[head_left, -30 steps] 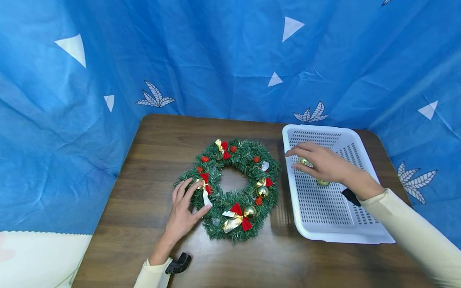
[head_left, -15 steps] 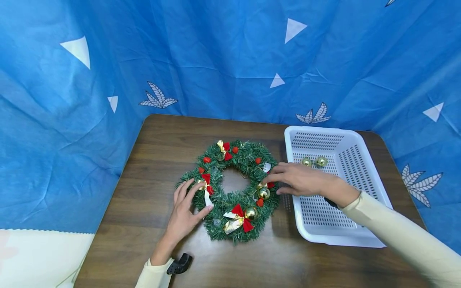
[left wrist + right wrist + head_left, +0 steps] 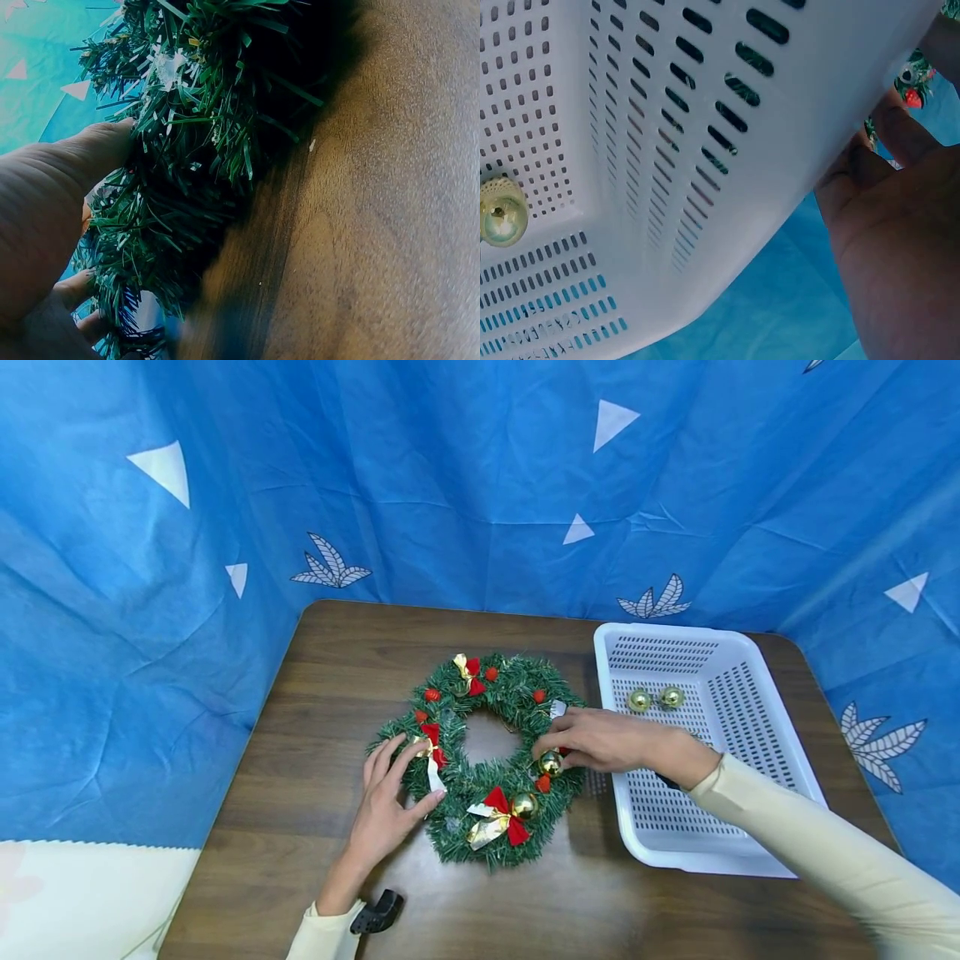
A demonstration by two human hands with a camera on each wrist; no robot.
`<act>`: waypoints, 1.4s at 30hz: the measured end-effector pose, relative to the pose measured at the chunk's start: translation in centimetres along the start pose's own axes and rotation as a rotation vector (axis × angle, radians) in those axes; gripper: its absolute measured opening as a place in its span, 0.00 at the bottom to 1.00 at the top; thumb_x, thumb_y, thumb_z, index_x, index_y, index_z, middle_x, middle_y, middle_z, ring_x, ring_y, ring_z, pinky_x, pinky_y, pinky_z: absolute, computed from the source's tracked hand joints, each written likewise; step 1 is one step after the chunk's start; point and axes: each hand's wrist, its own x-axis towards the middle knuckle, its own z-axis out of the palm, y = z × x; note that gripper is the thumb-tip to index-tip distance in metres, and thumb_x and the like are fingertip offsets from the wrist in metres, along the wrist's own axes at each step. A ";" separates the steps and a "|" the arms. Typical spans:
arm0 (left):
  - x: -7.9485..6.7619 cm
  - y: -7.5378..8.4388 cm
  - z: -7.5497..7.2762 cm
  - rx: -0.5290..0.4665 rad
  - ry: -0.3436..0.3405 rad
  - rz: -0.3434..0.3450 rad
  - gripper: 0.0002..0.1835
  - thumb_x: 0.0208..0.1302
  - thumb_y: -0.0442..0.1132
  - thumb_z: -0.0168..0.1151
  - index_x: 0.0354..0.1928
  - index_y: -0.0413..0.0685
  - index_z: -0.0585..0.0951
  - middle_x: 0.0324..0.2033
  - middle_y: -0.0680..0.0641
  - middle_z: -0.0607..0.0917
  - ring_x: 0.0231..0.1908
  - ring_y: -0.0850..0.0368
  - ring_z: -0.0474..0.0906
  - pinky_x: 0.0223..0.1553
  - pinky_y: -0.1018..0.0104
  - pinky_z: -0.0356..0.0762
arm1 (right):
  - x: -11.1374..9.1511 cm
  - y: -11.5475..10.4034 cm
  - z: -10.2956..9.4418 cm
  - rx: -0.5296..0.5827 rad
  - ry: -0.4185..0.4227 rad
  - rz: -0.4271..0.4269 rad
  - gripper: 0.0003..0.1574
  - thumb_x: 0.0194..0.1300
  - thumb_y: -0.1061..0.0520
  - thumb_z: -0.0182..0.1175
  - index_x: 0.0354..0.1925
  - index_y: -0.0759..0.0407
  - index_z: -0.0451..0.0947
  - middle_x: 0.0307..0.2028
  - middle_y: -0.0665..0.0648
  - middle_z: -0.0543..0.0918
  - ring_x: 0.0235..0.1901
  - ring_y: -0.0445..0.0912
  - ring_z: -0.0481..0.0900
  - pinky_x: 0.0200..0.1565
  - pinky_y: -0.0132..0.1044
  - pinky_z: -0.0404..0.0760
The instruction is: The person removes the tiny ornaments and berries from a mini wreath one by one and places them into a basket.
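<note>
A green Christmas wreath (image 3: 491, 852) with red-and-gold bows (image 3: 468, 677), red berries and gold balls lies flat on the wooden table. At its left side rests my left hand (image 3: 386, 802), fingers spread over the greenery beside a bow with a white tail; in the left wrist view the thumb (image 3: 105, 146) lies against the green needles. My right hand (image 3: 592, 739) reaches over the basket's left rim to the wreath's right side. Its index finger and thumb sit on either side of a gold ball (image 3: 550, 764), partly covering the bow behind it.
To the right stands a white perforated basket (image 3: 675, 806) with two gold balls (image 3: 671, 697) visible inside. Its raised left rim lies under my right hand. A blue printed curtain (image 3: 480, 485) hangs behind the table (image 3: 300, 777).
My right hand has moved left from above the basket to the gold ball on the wreath. The left hand and the wreath stay in place; the balls remain in the basket.
</note>
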 end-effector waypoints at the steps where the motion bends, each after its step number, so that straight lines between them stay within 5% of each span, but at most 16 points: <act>1: 0.0 0.0 0.0 0.000 0.000 0.002 0.39 0.55 0.48 0.77 0.70 0.60 0.71 0.75 0.42 0.61 0.74 0.39 0.49 0.65 0.28 0.55 | 0.0 0.0 0.1 0.004 -0.010 0.006 0.22 0.67 0.54 0.65 0.59 0.44 0.77 0.51 0.52 0.84 0.43 0.46 0.77 0.45 0.43 0.80; 11: 0.0 -0.2 0.0 -0.002 0.006 0.011 0.40 0.55 0.48 0.77 0.70 0.60 0.71 0.75 0.42 0.61 0.74 0.39 0.49 0.66 0.30 0.54 | 0.5 -0.1 0.4 0.013 -0.059 0.047 0.21 0.68 0.50 0.64 0.58 0.44 0.79 0.51 0.49 0.82 0.49 0.45 0.78 0.51 0.45 0.81; 42: 0.2 -0.1 0.0 0.011 0.008 0.013 0.40 0.55 0.48 0.77 0.70 0.61 0.71 0.75 0.42 0.61 0.74 0.39 0.49 0.65 0.29 0.56 | -0.3 0.0 -0.8 0.101 0.042 0.070 0.18 0.73 0.50 0.59 0.58 0.47 0.78 0.51 0.44 0.81 0.48 0.40 0.79 0.51 0.43 0.81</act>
